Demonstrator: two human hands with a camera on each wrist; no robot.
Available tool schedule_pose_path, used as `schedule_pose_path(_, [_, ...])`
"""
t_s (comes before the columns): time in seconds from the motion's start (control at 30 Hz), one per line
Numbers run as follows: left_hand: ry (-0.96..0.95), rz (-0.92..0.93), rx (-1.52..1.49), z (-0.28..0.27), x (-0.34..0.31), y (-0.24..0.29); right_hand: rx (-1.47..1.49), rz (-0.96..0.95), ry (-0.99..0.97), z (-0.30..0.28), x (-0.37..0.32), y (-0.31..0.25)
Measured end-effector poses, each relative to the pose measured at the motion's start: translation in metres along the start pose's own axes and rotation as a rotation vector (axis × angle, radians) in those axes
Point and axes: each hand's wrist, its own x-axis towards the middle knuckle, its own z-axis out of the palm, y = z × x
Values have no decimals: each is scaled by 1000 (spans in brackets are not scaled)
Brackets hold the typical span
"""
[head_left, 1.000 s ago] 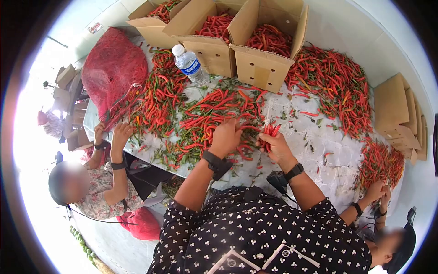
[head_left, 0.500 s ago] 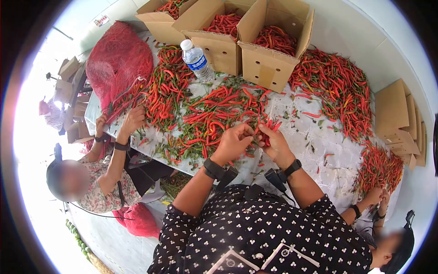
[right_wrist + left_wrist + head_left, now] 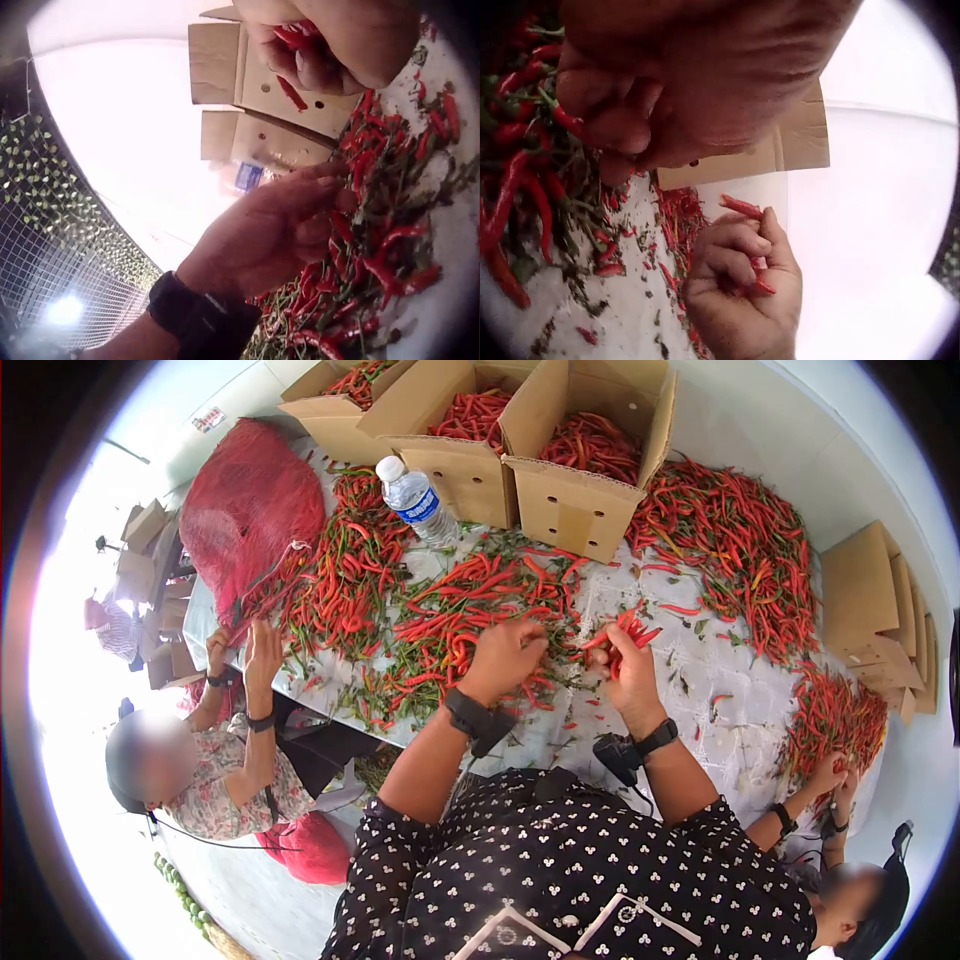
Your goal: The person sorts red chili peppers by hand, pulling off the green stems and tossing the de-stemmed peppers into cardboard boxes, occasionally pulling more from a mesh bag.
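In the head view my right hand (image 3: 630,675) grips a small bunch of red chilies (image 3: 632,630), their ends sticking out past the fingers. The left wrist view shows these chilies (image 3: 742,206) between its thumb and curled fingers. To its left, my left hand (image 3: 508,660) is over the near edge of a loose chili pile (image 3: 450,615), fingers bent. Beside those fingertips in the left wrist view is a red chili with a green stem (image 3: 566,120); I cannot tell whether they pinch it. In the right wrist view the left hand (image 3: 270,225) overlaps the pile.
Cardboard boxes of chilies (image 3: 570,510) stand at the back beside a water bottle (image 3: 420,505). A red mesh sack (image 3: 255,500) lies at left. More chilies (image 3: 735,550) are heaped at right, near folded cartons (image 3: 865,600). People sit either side, one in a floral shirt (image 3: 215,775).
My left hand first came up to the right hand's bunch, then drew back left over the pile. The right hand has shifted right and slightly up, still holding its chilies.
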Motion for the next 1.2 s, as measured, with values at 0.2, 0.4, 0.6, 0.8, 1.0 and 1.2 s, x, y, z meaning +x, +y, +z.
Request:
schedule_pose_path(0.2, [106,27,617,6,32,-16,129,199,-21,-17,11,11])
schedule_pose_path(0.4, [151,113,400,5,27,-31,53,256,-26,-13,15,18])
schedule_pose_path(0.6, [-120,-104,-172,0,3,-1,-210,188,-125,7,20,27])
schedule_pose_path(0.8, [-66,-101,-333,-14,-14,18,-517,-32,-264,40,19,5])
schedule_pose_path(1.0, [84,-292,-651,-36,-27,3,-565,-467,-298,128,33,-81])
schedule_pose_path(1.2, [211,-378,-988,-56,-31,-20,-707,-933,-399,233,134,-148])
